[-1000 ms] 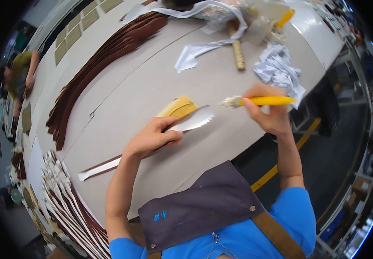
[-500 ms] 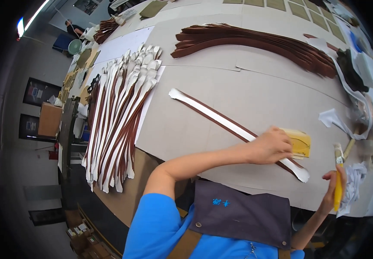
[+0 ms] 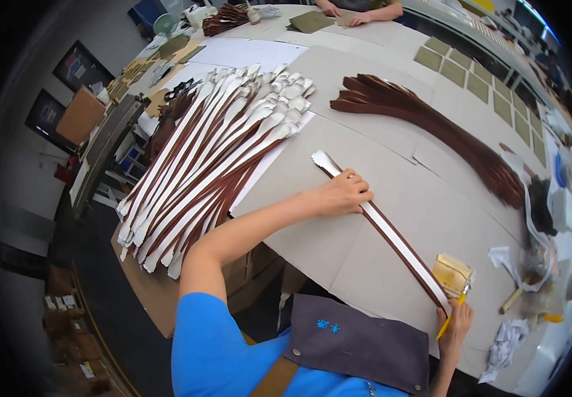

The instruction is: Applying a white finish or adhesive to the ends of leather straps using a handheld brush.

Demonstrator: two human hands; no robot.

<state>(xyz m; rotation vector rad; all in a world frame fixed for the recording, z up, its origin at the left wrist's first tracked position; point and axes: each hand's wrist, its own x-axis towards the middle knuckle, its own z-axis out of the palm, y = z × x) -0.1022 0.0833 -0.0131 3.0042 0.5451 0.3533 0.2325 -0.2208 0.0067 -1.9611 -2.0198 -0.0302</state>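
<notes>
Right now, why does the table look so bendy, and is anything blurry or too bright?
In the head view, the fisheye lens curves the table's edges and the corners go black; there too, the left hand and brown-and-white strip look fairly clear, the clear plastic at right looks smeary, and a bluish-white light glares at upper right.

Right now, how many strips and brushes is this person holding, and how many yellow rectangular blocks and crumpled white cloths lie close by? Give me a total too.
Long brown-and-white strip, held: 1
Yellow-handled brush, held: 1
Yellow rectangular block: 1
Crumpled white cloth: 1
Total: 4
</notes>
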